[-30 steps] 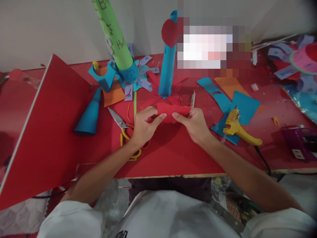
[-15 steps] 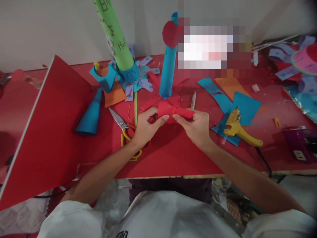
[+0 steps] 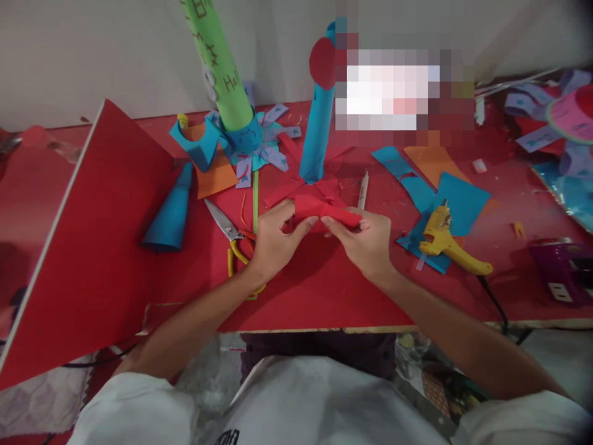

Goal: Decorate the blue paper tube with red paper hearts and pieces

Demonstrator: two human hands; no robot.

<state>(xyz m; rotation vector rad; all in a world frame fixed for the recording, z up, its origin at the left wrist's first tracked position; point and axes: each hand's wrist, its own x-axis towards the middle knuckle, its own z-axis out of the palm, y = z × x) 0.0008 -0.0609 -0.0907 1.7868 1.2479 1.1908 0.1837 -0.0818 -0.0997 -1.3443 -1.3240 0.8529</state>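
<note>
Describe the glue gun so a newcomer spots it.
On the red table, find the blue paper right of the right hand. The glue gun lies partly on it, nozzle toward the wall. Unlike the flat paper, it's bulky, yellow and corded.

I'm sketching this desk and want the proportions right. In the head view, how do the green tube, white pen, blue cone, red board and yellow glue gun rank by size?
1. Red board
2. Green tube, top cut off
3. Blue cone and yellow glue gun: too alike to rank
4. White pen

At right sits a purple box (image 3: 558, 266), perhaps electrical.
</note>
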